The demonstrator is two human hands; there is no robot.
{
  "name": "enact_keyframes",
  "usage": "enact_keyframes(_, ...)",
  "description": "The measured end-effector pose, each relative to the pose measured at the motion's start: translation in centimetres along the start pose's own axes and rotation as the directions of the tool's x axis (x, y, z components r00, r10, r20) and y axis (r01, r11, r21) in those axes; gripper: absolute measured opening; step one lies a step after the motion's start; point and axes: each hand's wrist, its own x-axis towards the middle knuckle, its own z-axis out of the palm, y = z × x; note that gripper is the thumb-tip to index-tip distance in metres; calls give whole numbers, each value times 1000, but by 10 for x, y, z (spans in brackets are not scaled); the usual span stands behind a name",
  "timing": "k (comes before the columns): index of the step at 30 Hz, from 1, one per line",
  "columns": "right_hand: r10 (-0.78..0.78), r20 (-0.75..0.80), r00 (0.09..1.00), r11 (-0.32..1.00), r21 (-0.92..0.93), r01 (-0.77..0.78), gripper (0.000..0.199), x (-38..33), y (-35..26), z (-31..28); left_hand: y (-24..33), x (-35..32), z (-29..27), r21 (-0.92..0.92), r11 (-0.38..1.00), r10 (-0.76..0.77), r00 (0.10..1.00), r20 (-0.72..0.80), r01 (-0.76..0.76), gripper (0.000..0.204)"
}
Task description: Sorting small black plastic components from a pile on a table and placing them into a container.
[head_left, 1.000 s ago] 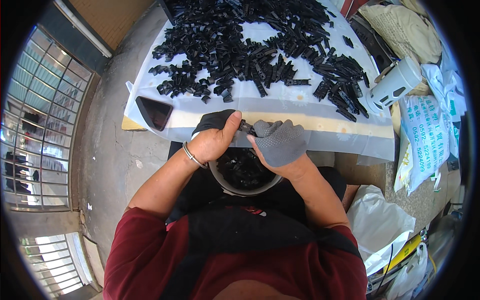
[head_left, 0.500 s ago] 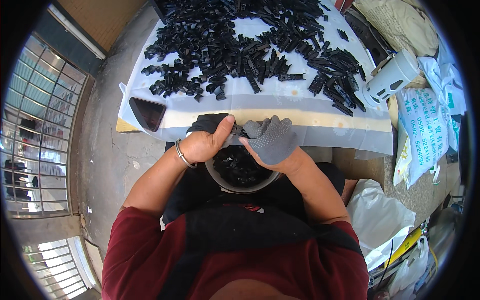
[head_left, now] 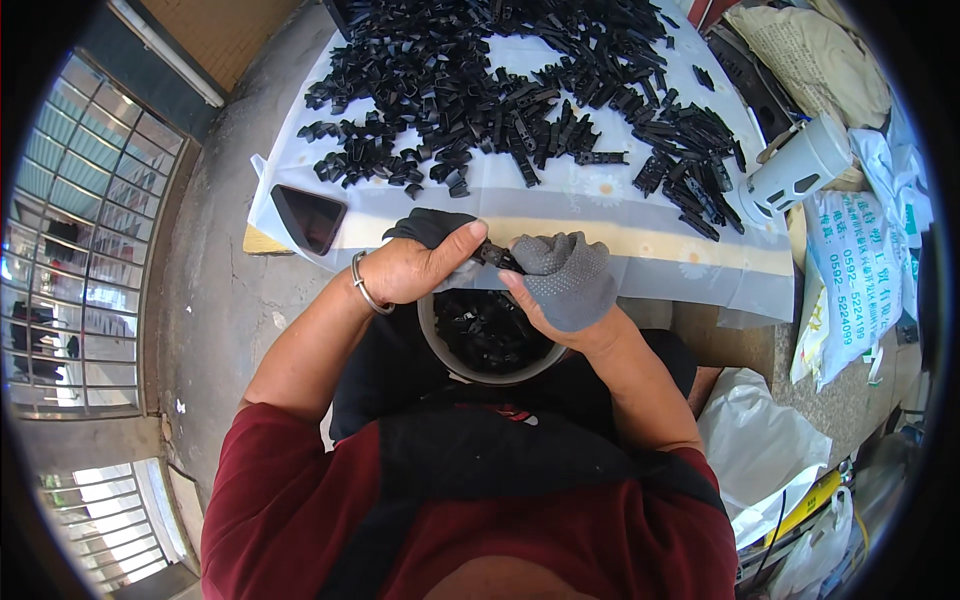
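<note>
Over the near edge of the table, a small black plastic part [head_left: 497,257] is held between my two hands. My left hand [head_left: 428,258], in a dark glove that leaves the thumb bare, grips its left end, with the thumb pressed on top. Its other end is pinched by my right hand [head_left: 566,284], which wears a grey dotted glove with a bare thumb. The gloved fingers hide much of the part. Just below, between my legs, stands a round pale bucket [head_left: 432,338] with black plastic pieces [head_left: 490,328] in it.
Heaps of black plastic parts [head_left: 440,90] cover the far side of the table. A phone [head_left: 309,218] lies at the left on the cloth [head_left: 610,190]. To the right are a white perforated plastic cylinder [head_left: 800,168], a printed plastic bag [head_left: 840,280] and a white bag [head_left: 755,440].
My hands have drawn slightly apart, and more of the black part shows between them. The whole view has shifted a little, so the table and bucket appear farther right.
</note>
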Motion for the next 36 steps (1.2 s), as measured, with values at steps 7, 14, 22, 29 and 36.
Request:
enact_keyframes(7,-29,-18,999,998,58,30,26,-2,4,-6,9,2,1,69,989,-132,990,38,130,45)
enact_keyframes(14,15,140,990,992,-129,3,22,-2,-7,-11,3,5,9,199,979,58,998,-7,-55,39)
enact_keyframes(22,-140,-122,983,946,276,169,20,-4,-4,27,-22,-10,23,341,938,86,996,-33,-69,42)
enact_keyframes(29,141,-158,977,934,-306,-184,24,33,62,-7,-38,20,-2,657,728,131,900,-416,197,30)
enact_keyframes(36,222,-17,975,824,-531,-197,22,50,88,10,-63,47,0,789,596,201,925,-322,145,21)
